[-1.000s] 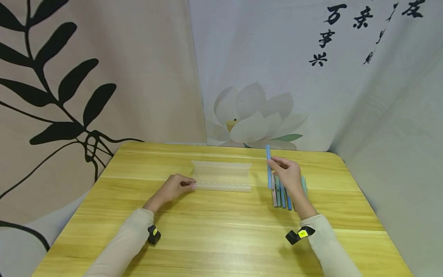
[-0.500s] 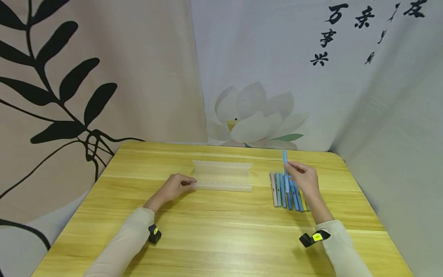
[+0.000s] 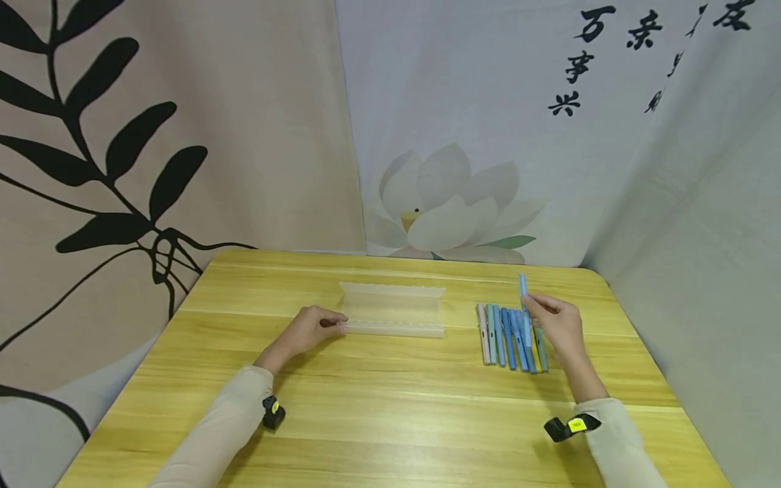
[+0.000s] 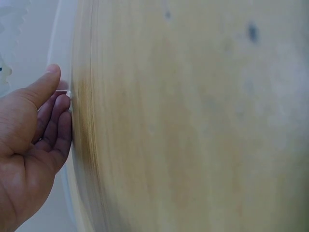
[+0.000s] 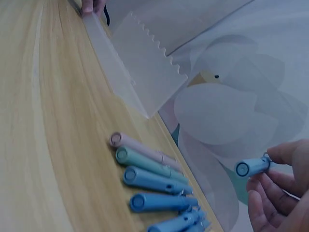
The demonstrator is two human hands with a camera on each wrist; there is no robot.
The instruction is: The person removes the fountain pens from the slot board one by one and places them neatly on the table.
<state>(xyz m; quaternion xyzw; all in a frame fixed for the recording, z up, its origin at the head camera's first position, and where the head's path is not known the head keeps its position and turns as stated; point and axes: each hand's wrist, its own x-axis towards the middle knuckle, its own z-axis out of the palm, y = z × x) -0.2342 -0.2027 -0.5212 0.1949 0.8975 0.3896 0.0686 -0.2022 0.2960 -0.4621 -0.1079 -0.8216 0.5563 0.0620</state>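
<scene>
A translucent plastic pen rack [image 3: 393, 330] with scalloped edges stands on the table, its left end pinched between the thumb and fingers of my left hand [image 3: 310, 331]. My right hand [image 3: 558, 324] pinches a light blue pen [image 3: 523, 286] near its upper part, held upright above the right part of a row of pens. In the right wrist view the round end of this pen [image 5: 248, 167] points toward the camera. The row lies side by side on the table: a pinkish pen [image 3: 483, 333] at the left, then green and blue ones, with a dark green pen [image 3: 541, 349] at the right.
The wooden table [image 3: 378, 413] reaches back to a curtain [image 3: 464, 135] printed with a lotus and characters. A yellow pen [image 3: 538, 371] is partly covered beside the blue ones. Each wrist carries a small black camera [image 3: 273, 412].
My right hand has moved right and slightly nearer with the light blue pen, from left of the row to above its right part. The left hand and rack have stayed in place.
</scene>
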